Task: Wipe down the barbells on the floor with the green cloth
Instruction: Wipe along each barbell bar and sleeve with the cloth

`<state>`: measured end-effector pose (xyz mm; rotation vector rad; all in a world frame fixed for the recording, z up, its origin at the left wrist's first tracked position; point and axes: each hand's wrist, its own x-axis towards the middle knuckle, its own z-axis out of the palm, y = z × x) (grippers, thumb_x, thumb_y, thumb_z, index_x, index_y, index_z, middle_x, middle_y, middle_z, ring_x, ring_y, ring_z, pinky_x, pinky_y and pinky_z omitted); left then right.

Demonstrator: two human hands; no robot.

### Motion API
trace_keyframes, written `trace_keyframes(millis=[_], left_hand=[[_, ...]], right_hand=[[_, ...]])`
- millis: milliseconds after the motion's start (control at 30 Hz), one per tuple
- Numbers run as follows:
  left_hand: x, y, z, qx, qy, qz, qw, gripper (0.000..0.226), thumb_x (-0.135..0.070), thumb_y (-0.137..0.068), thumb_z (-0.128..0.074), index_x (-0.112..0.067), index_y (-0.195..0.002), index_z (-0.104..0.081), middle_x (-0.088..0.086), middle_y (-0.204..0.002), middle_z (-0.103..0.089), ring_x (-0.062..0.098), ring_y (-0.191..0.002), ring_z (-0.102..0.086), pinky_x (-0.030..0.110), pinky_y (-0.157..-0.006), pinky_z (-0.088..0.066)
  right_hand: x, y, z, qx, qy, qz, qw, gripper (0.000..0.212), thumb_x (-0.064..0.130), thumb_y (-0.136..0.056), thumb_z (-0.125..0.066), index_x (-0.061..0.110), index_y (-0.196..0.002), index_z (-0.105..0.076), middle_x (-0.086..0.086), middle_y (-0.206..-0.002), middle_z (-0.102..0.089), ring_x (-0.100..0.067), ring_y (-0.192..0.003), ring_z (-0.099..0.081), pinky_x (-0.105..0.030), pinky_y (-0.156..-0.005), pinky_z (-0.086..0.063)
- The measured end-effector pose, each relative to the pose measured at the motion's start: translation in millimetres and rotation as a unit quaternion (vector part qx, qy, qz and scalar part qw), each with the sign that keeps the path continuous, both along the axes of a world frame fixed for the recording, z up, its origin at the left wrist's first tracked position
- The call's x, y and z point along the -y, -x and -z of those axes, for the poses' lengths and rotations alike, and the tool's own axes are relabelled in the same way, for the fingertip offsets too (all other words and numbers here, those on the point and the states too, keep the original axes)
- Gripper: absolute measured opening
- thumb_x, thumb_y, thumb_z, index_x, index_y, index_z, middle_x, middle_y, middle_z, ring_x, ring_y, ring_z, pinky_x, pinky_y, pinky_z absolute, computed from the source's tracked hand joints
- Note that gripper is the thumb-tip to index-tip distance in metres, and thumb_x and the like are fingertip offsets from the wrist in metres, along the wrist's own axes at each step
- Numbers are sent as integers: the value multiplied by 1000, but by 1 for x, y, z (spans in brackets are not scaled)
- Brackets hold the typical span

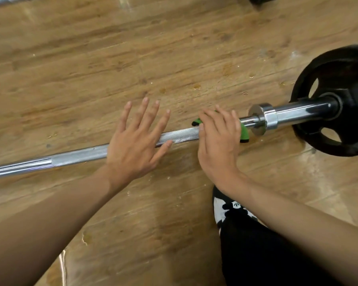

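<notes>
A steel barbell [79,156] lies across the wooden floor from the left edge to a black weight plate [339,104] at the right. My right hand [219,139] grips the green cloth [244,133], which is wrapped round the bar just left of the chrome collar [262,118]. Only the cloth's edges show beside my fingers. My left hand [136,141] is over the knurled part of the bar with its fingers spread straight. Whether it touches the bar I cannot tell.
A second steel bar [0,1] shows at the top left corner, and a dark plate [260,0] at the top edge. My black-and-white shoe [221,209] and dark trouser leg [256,254] are on the floor below my right arm.
</notes>
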<state>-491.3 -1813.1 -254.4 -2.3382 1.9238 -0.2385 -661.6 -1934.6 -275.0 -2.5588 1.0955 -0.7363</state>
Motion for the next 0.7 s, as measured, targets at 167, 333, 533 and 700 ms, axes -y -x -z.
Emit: trace_keyframes(millis=[167, 333, 533, 700], left_hand=[[2, -3, 3, 10, 17, -16, 1000, 69, -59, -109, -20, -17, -161, -38, 19, -163, -41, 40, -156, -26, 58, -128, -10], [8, -11, 4, 2, 26, -34, 999, 70, -61, -107, -18, -19, -159, -40, 20, -162, -41, 40, -156, -27, 58, -127, -8], [18, -19, 5, -6, 35, -47, 998, 69, -61, -108, -20, -21, -160, -40, 20, -162, -42, 38, -156, -26, 57, -128, -10], [27, -29, 5, -40, 60, -49, 996, 69, -62, -107, -23, -21, -159, -43, 21, -160, -44, 38, -156, -28, 54, -128, -11]], right_hand=[[18, 10, -2, -59, 58, -138, 987, 34, 17, -108, -48, 4, -135, -63, -13, -138, -64, -33, -131, -56, -45, -123, -30], [44, 19, -4, -25, -9, 53, 998, 38, 18, -108, -38, 4, -133, -63, -14, -150, -54, -30, -145, -43, -43, -129, -13], [36, -7, -9, -52, 63, -186, 979, 36, 10, -99, -51, 6, -132, -66, -10, -131, -67, -31, -128, -58, -45, -122, -30], [71, -6, -11, -42, 44, -89, 994, 34, 18, -101, -47, 7, -126, -68, -8, -123, -69, -26, -116, -61, -46, -122, -29]])
